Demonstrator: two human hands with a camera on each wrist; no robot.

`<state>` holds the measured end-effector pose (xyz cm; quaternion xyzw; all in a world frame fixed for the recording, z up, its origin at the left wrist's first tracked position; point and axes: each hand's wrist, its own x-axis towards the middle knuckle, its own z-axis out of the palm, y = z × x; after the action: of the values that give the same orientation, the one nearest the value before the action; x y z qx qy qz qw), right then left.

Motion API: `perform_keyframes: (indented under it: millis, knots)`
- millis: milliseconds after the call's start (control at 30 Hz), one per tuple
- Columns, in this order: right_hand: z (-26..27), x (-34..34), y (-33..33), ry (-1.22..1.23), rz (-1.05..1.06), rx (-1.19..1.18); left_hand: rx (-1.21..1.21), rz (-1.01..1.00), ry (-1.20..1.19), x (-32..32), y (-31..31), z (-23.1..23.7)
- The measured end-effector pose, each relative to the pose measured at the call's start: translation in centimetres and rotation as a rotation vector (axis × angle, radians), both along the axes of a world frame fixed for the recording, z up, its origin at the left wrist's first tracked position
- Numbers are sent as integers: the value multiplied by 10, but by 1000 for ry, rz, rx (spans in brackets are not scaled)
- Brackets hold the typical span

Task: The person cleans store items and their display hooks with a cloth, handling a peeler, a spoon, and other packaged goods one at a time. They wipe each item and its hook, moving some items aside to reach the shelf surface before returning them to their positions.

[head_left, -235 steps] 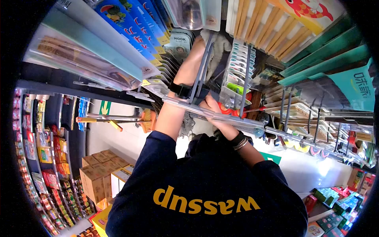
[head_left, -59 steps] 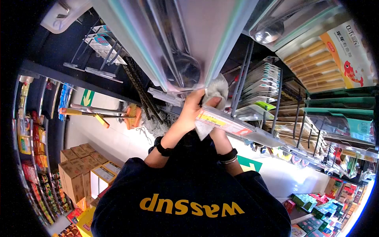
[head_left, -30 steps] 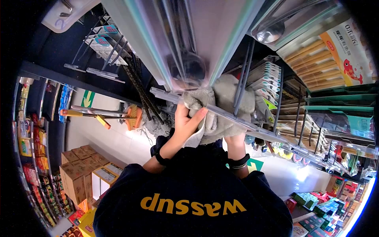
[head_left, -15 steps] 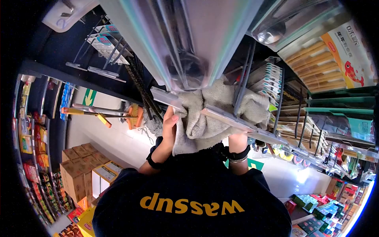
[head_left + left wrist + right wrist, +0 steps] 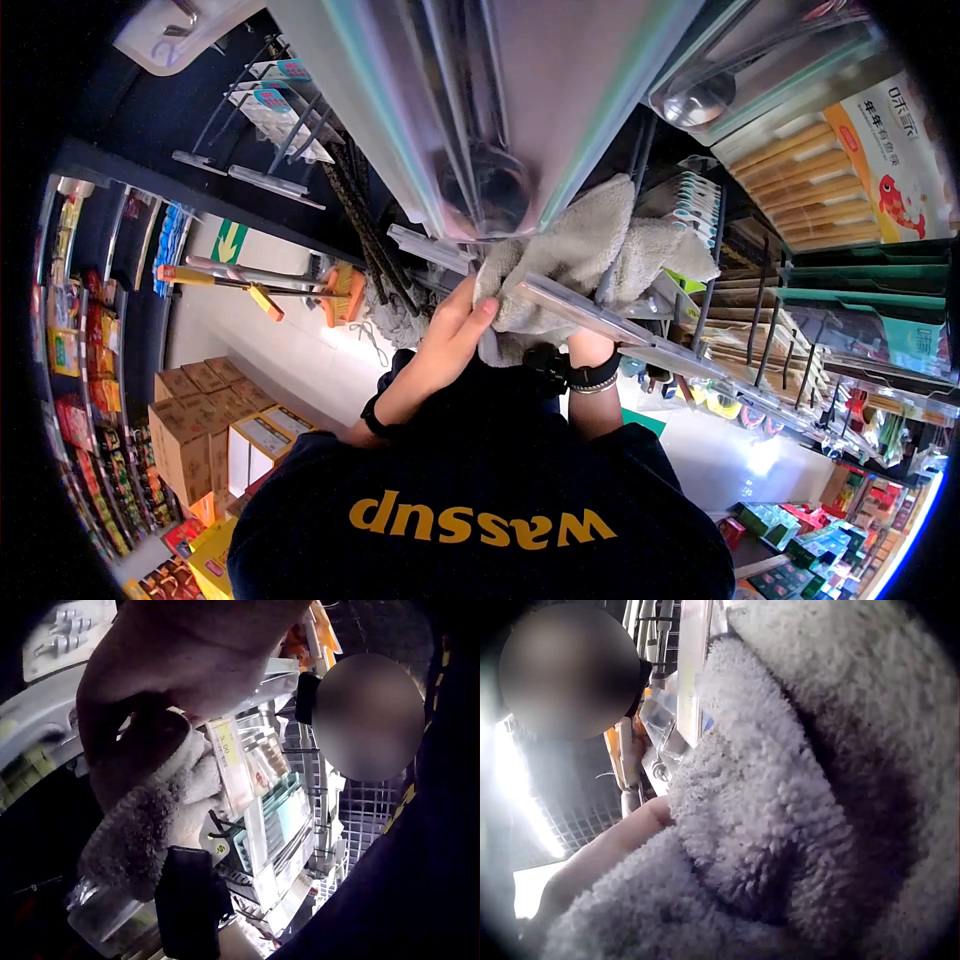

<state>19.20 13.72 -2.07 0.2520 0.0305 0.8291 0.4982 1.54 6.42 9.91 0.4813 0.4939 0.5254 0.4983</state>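
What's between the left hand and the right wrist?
Head view: the fluffy gray cloth, gripped by the left hand, then the black camera on the right wrist.

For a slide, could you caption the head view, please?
At a shelf, the left hand holds a cloth partly behind a label strip.

The cloth [image 5: 565, 252] at the left fingers [image 5: 479, 321] is plain pale grey, the shirt [image 5: 480, 460] below them navy with yellow lettering [image 5: 480, 522], the broom head [image 5: 343, 295] left of them orange.
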Motion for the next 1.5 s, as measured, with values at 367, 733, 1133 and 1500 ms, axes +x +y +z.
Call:
perform_keyframes:
  millis: [367,733,1133,1500]
  knots:
    - [32,2,11,-365,-116,82,140,39,767,-10,-23,40]
    - [72,-11,0,-1005,-448,241,310,-43,876,-18,-9,37]
    - [114,-22,33,-969,-568,306,537,-114,721,22,14,54]
    - [134,-38,55,-915,-569,267,396,-195,455,22,3,51]
